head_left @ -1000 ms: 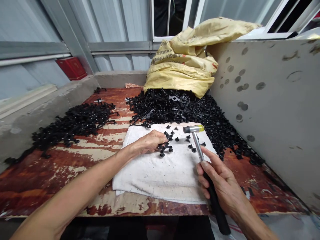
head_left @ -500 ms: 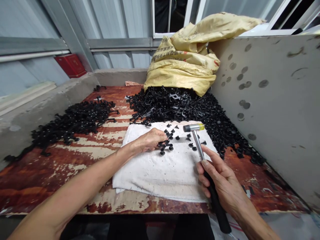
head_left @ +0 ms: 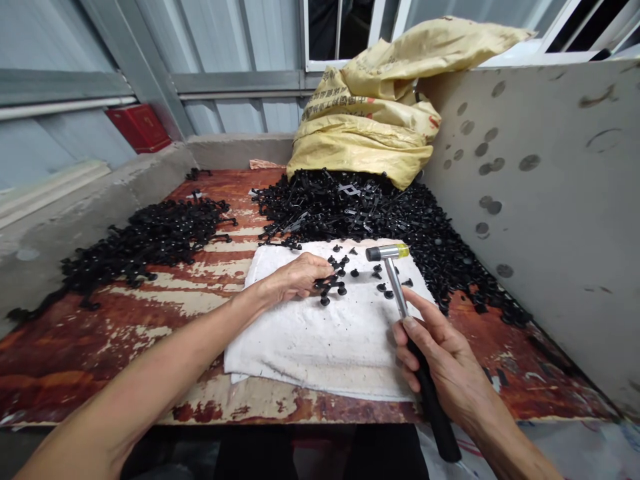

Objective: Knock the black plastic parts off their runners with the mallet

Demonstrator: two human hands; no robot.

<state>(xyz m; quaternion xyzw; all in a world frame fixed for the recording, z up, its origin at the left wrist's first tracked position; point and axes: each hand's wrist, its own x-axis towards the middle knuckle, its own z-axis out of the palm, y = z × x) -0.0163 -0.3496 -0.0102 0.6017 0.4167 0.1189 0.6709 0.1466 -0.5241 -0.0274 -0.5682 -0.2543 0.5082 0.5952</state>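
Note:
In my right hand (head_left: 440,353) is a mallet (head_left: 395,273) with a metal shaft, a black grip and a head that is black at one end and yellow at the other. Its head hangs over the right part of a folded white cloth (head_left: 320,353). My left hand (head_left: 300,275) is closed at the cloth's left side, its fingertips on a black jointed part (head_left: 334,283) with round knobs. How much of that part lies inside the fingers is hidden. Several loose black knobbed pieces (head_left: 355,273) are scattered on the cloth between the hands.
A large heap of black parts (head_left: 350,207) spills from a yellow sack (head_left: 360,143) behind the cloth. Another pile of black parts (head_left: 155,240) lies left on the worn red-brown table (head_left: 125,347). A pale panel (head_left: 560,200) borders the right side; a red box (head_left: 139,127) sits back left.
The view has shifted very slightly. Both hands, the mallet and the black pieces keep nearly the same places.

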